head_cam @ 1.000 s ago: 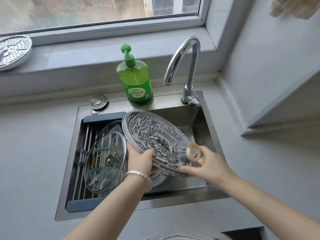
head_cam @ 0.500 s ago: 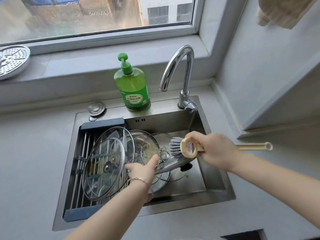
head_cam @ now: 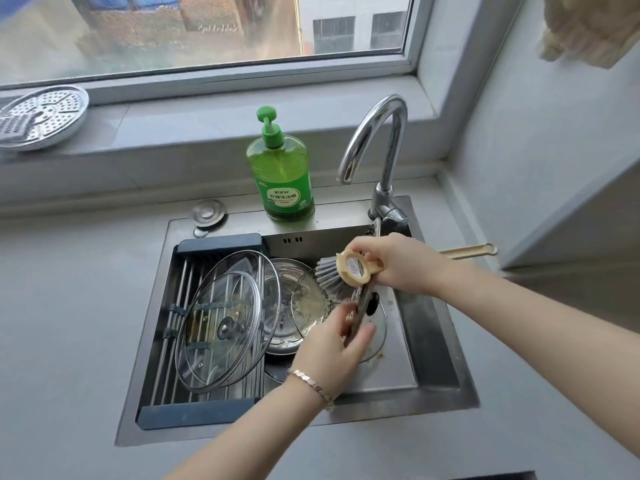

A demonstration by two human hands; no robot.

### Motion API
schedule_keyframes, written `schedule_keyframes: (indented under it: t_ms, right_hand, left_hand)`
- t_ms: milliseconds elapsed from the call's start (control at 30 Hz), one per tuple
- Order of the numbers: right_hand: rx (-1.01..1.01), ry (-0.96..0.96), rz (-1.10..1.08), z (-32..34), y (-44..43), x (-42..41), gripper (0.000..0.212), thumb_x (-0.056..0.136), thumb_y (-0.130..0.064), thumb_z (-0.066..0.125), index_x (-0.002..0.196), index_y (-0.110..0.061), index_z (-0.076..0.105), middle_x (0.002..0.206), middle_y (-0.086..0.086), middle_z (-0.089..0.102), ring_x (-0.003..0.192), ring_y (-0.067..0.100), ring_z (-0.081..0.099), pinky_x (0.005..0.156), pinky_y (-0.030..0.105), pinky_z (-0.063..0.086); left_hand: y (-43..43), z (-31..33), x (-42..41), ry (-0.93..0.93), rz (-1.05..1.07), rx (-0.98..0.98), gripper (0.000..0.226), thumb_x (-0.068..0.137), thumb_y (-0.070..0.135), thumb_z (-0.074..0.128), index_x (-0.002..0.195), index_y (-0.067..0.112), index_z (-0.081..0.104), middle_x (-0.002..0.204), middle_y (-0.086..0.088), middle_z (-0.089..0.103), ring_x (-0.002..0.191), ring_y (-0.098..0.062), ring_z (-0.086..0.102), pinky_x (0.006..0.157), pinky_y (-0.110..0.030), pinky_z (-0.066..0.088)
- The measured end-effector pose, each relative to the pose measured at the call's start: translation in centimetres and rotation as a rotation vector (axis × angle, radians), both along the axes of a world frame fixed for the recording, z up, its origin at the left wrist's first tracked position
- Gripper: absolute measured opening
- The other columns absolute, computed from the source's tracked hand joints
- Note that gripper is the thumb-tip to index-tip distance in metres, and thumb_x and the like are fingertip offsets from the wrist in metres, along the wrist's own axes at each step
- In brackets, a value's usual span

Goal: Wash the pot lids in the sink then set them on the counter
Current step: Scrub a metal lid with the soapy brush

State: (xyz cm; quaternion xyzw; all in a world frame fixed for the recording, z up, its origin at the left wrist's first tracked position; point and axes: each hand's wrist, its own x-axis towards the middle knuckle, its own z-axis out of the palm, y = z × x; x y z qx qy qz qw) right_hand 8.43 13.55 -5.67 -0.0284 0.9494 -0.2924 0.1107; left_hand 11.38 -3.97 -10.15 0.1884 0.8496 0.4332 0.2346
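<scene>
My left hand (head_cam: 334,344) grips the rim of a pot lid (head_cam: 360,306) that stands almost edge-on over the steel sink (head_cam: 433,344). My right hand (head_cam: 398,263) holds a beige dish brush (head_cam: 346,271) by its handle, grey bristles pointing left against that lid. A large glass lid (head_cam: 225,320) leans on the drying rack (head_cam: 207,407) in the sink's left half. A steel lid (head_cam: 282,306) and a smaller glass lid (head_cam: 308,306) lie behind it in the basin.
A green pump bottle of dish soap (head_cam: 282,171) stands on the sink's back ledge beside the curved tap (head_cam: 381,150). A perforated steel steamer plate (head_cam: 38,116) rests on the windowsill at the left. Grey counter (head_cam: 69,323) surrounds the sink. A cloth (head_cam: 588,26) hangs top right.
The soapy lid has turned from facing me to nearly edge-on and dropped lower in the sink. My right hand rose with the brush toward the tap, and my left hand shifted right.
</scene>
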Motion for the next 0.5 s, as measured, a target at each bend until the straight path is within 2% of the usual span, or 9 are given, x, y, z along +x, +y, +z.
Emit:
schedule_keyframes:
  t_ms: [100,167,233,300,367,433,500]
  right_hand:
    - [-0.126,0.031,-0.042,-0.2,-0.2,-1.0,0.034,0.079,-0.003,0.063,0.106,-0.024,0.06,0.078,-0.012,0.059,0.077,0.012,0.056,0.079,0.035,0.048]
    - [-0.225,0.107,-0.129,-0.2,-0.5,-1.2,0.034,0.078,-0.008,0.069,0.108,-0.023,0.061,0.085,-0.01,0.06,0.082,0.011,0.056,0.08,0.029,0.045]
    - [-0.352,0.179,-0.298,-0.4,-0.4,-0.8,0.05,0.073,-0.016,0.078,0.118,-0.026,0.056,0.094,-0.013,0.058,0.092,0.009,0.055,0.084,0.023,0.043]
    - [-0.44,0.17,-0.49,-1.2,0.1,0.1,0.065,0.074,-0.029,0.077,0.13,-0.028,0.045,0.106,-0.011,0.056,0.099,0.009,0.055,0.089,0.022,0.04]
    - [-0.433,0.082,-0.614,-2.8,0.5,1.0,0.062,0.083,-0.044,0.064,0.138,-0.032,0.036,0.118,-0.006,0.056,0.109,0.013,0.054,0.092,0.025,0.038]
    - [-0.375,0.02,-0.7,-4.3,0.4,1.5,0.055,0.089,-0.048,0.053,0.14,-0.036,0.034,0.124,-0.003,0.056,0.115,0.017,0.053,0.096,0.029,0.038]
    - [-0.38,0.046,-0.741,-4.4,-0.8,1.7,0.05,0.089,-0.048,0.052,0.137,-0.038,0.04,0.111,-0.004,0.062,0.109,0.018,0.057,0.095,0.031,0.042]
  left_hand:
    - [-0.3,-0.5,-0.3,0.161,0.028,-0.209,0.021,0.098,0.031,0.037,0.085,0.016,0.045,0.079,-0.009,0.06,0.082,-0.034,0.057,0.067,-0.037,0.039]
    - [-0.5,-0.8,-0.9,0.209,0.13,-0.159,0.024,0.099,0.024,0.034,0.079,0.012,0.041,0.071,-0.014,0.056,0.07,-0.036,0.052,0.061,-0.038,0.034]
    - [-0.7,-0.7,-1.7,0.205,0.263,-0.034,0.032,0.098,0.018,0.036,0.067,0.015,0.035,0.058,-0.004,0.044,0.057,-0.027,0.041,0.055,-0.033,0.023]
    - [-0.9,-0.3,-2.5,0.187,0.367,0.023,0.039,0.098,0.018,0.039,0.06,0.017,0.03,0.054,0.001,0.034,0.051,-0.016,0.032,0.052,-0.029,0.022]
    - [-1.6,0.1,-3.1,0.157,0.417,0.048,0.04,0.098,0.018,0.041,0.059,0.015,0.032,0.055,0.001,0.033,0.051,-0.012,0.03,0.049,-0.021,0.028]
    - [-2.3,0.6,-3.7,0.124,0.439,0.106,0.04,0.097,0.019,0.042,0.058,0.014,0.035,0.054,0.002,0.033,0.049,-0.01,0.03,0.047,-0.019,0.028]
    - [-2.5,1.2,-4.0,0.075,0.479,0.157,0.044,0.097,0.023,0.041,0.055,0.015,0.032,0.052,0.003,0.03,0.046,-0.008,0.027,0.044,-0.019,0.022]
